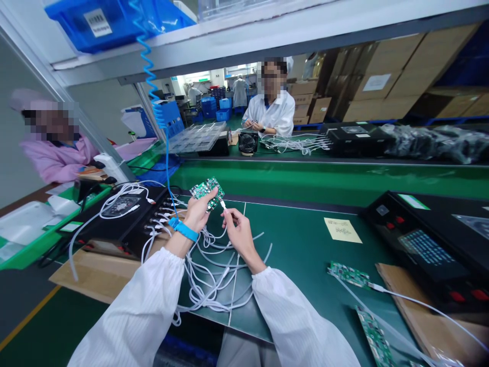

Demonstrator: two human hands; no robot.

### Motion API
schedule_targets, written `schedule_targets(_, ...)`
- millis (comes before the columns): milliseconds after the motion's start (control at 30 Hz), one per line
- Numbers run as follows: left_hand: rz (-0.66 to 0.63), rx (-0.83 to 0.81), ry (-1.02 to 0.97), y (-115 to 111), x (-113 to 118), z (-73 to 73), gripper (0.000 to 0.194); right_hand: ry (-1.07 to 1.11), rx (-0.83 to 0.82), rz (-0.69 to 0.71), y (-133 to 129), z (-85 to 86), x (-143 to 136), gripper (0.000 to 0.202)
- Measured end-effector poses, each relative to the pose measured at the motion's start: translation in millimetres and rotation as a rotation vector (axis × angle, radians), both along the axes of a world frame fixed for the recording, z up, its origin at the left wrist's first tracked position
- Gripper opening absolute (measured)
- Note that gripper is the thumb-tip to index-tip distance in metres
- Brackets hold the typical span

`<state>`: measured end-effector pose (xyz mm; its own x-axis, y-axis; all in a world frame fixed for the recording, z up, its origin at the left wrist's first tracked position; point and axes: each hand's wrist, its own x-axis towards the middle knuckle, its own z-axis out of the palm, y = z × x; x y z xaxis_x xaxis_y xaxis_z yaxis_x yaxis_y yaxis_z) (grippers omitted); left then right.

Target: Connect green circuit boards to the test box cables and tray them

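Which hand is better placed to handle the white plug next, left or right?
Right, I'd judge. The right hand pinches the white plug at the edge of the green circuit board, while the left hand is occupied holding that board.

Blue bin (74, 30) overhead, stacked cardboard boxes (397, 71), yellow note (343, 230)

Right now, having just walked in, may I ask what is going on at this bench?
The person's left hand holds a green circuit board, while the right hand pinches a white cable plug at its edge; whether it is seated is too small to tell. White cables lie in a tangle beneath the hands on the green bench. Another board lies to the right.
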<state>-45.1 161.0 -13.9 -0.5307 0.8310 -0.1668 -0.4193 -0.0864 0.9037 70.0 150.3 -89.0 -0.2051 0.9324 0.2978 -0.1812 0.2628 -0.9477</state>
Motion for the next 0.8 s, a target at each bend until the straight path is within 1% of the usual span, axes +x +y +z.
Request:
schedule_targets(100, -0.009, 0.035, -0.014, 2, -2, -4.7, 0.036, -0.001, 0.005, 0.003, 0, -0.2, -1, 0.038)
schedule_targets(200, -0.016, 0.029, -0.035, 4, -3, -7.1, 0.038, 0.015, 0.002, -0.004, 0, -1.0, -2, 0.039)
schedule_targets(433, -0.013, 0.012, -0.025, 4, 0, -4.6, 0.036, 0.014, -0.021, 0.006, 1, -0.6, -3, 0.039)
schedule_targets(600, 0.008, 0.076, 0.059, 1, 0, -6.1, 0.042, 0.022, -0.044, 0.023, 3, -1.3, -2, 0.039)
schedule_targets(700, 0.004, 0.099, 0.12, 0, -5, -11.6, 0.048, 0.04, -0.045, 0.032, 5, -1.6, -1, 0.041)
schedule_targets(800, 0.015, 0.114, 0.238, 0, -9, -17.9, 0.051, 0.073, -0.05, 0.029, 7, -2.3, -1, 0.043)
